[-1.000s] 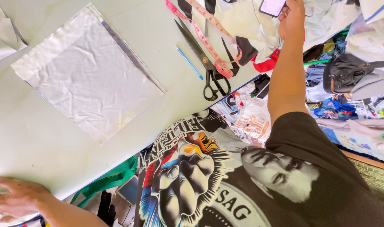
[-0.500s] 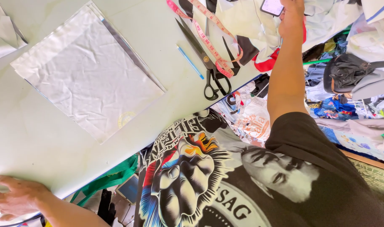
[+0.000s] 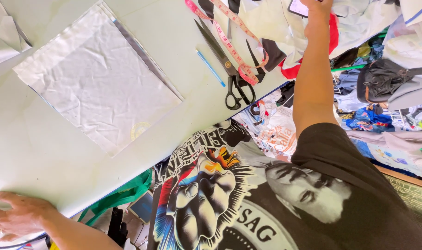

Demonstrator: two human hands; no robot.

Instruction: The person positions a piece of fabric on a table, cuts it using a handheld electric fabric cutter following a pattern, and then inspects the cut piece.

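Nearest, the left hand [image 3: 17,217] lies flat on the counter [image 3: 44,153], fingers [image 3: 0,226] spread open, holding nothing. Farther off, the right arm stretches straight out; the right hand [image 3: 318,8] touches a phone [image 3: 298,7], its grip cut off from view.

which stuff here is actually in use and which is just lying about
In hand:
- right hand reaching at a phone
- left hand flat on the table

Lying about:
- white fabric sheet
- black scissors
- pink tape measure
- blue pen
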